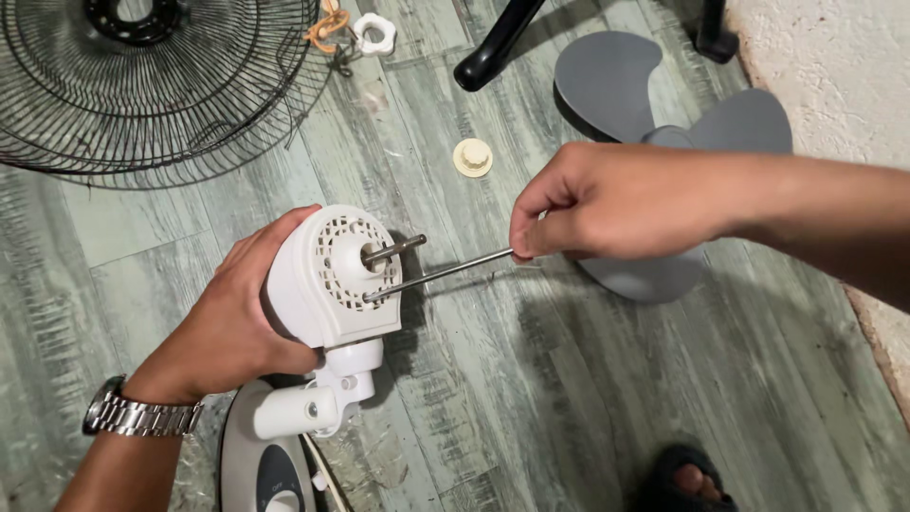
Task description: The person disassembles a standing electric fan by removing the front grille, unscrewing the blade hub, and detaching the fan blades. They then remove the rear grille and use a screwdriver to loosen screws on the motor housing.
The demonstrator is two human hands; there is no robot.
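My left hand wraps around the back of a white fan motor housing, its vented front face turned toward the right. A short metal shaft sticks out of the centre of that face. My right hand pinches a long thin screwdriver shank, whose tip rests in a hole at the lower right of the housing face. The housing sits on a white neck above the fan's base. A metal watch is on my left wrist.
A black wire fan guard lies at the top left on the grey wood-look floor. A grey fan blade lies under my right arm. A cream round cap, a white plastic nut and a black stand leg lie nearby. A sandalled foot shows at the bottom right.
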